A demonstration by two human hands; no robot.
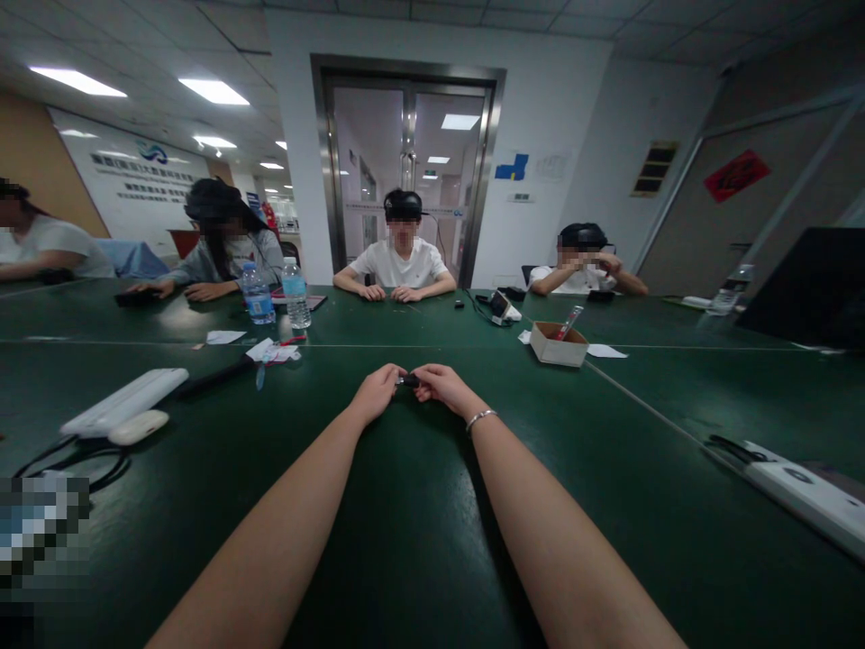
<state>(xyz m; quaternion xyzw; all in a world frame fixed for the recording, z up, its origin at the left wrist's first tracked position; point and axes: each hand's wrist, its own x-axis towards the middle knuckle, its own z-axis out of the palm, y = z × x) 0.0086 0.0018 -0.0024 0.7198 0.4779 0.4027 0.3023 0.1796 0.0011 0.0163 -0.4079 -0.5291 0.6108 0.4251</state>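
Both my arms stretch forward over the dark green table [419, 541]. My left hand [376, 393] and my right hand [439, 386] meet at the middle, fingertips pinched together on a small dark object [408, 380] held between them just above the tabletop. A thin silver bracelet [480, 417] circles my right wrist. The object is too small to make out in detail.
A small cardboard box [558, 344] with a red tool stands ahead right. Two water bottles [277, 293] and paper scraps lie ahead left. White power strips [125, 401] [804, 491] lie at both sides. Several other people sit across the table.
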